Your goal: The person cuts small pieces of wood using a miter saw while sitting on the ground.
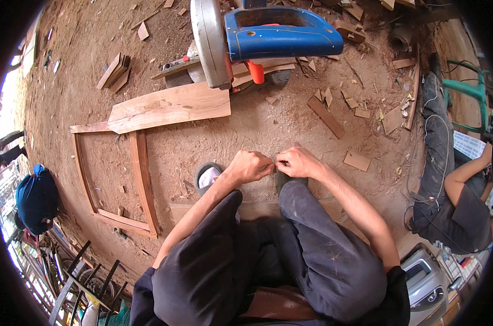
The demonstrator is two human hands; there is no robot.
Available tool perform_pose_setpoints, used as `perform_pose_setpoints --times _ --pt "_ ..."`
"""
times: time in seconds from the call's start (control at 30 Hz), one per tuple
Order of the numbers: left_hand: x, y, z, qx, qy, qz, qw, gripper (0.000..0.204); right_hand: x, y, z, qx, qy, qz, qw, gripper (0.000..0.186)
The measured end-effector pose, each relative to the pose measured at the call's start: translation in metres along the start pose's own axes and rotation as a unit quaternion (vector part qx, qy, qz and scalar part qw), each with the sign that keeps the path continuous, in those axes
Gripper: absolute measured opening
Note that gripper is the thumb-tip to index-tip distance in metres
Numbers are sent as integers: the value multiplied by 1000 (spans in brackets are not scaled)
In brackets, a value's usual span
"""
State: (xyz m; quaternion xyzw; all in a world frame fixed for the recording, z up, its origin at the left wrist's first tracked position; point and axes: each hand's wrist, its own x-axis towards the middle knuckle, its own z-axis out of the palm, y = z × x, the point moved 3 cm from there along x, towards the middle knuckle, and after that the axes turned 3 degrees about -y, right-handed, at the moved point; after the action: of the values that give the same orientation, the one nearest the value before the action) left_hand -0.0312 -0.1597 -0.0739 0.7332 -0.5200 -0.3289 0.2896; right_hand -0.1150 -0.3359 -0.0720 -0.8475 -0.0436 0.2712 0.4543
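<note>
My left hand (250,166) and my right hand (299,162) meet in front of my bent knees, fingertips almost touching. Both are closed in a pinch; whatever sits between the fingers is too small or hidden to name. Beyond them stands a power saw with a blue handle (284,39), a grey rounded guard (207,43) and a red lever. A curved wooden board (170,106) lies against the saw's base. It overlaps the top corner of a rectangular wooden frame (141,185) on the ground at the left.
A small stack of wood pieces (115,71) lies at the far left. Offcuts (358,161) and a wooden strip (325,117) are scattered on the right. Another person (463,206) sits at the right edge, near a green chair (466,89). A blue bundle (37,198) rests on the left.
</note>
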Motion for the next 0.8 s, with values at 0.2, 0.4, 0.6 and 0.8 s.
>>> perform_pose_setpoints --times 0.2,0.4,0.6,0.8 --pt "-2 8 22 24 23 -13 999 23 -14 7 14 -14 1 -4 1000 23" --pt "-6 11 35 46 24 16 998 23 -28 19 40 29 62 -49 996 18" --pt "-7 5 43 41 18 22 999 26 -31 33 60 61 80 -45 994 21" --pt "-7 3 45 47 8 16 999 27 -31 40 69 42 84 -47 994 17"
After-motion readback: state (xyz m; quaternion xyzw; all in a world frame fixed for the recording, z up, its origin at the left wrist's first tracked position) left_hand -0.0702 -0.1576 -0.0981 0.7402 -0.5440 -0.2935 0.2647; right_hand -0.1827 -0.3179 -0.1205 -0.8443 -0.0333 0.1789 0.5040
